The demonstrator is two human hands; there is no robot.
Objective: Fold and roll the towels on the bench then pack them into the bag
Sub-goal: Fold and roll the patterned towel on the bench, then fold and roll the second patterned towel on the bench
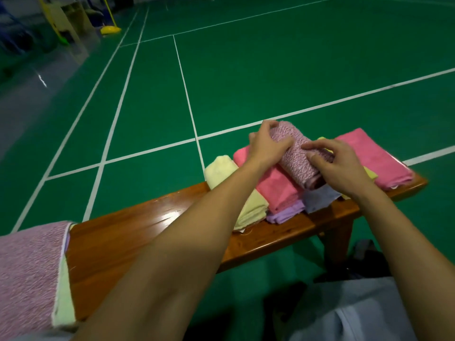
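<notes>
Green court flooring with white lines is stretching out behind a glossy wooden bench (138,232), which is running across the lower half of the view. Toward the bench's far end, a mauve rolled towel (299,158) is lying on top of a heap of folded towels, and both hands are working on it. The left hand (267,143) is gripping the roll's far end, its fingers curling over the top of the cloth and its thumb pressing along the near side. The right hand (339,166) is sitting over the roll's near end, fingers bent down onto the fabric and the thumb pressing against the roll's side, so the roll is lying between the two hands. Under the roll, a pink folded towel (275,185) is lying over a lilac towel (285,214), with a pale yellow towel (234,193) just beside them on the left. Another pink towel (376,158) is lying at the bench's far end. Nearest the camera, a flat mauve towel (27,274) is draping over the bench's other end.
</notes>
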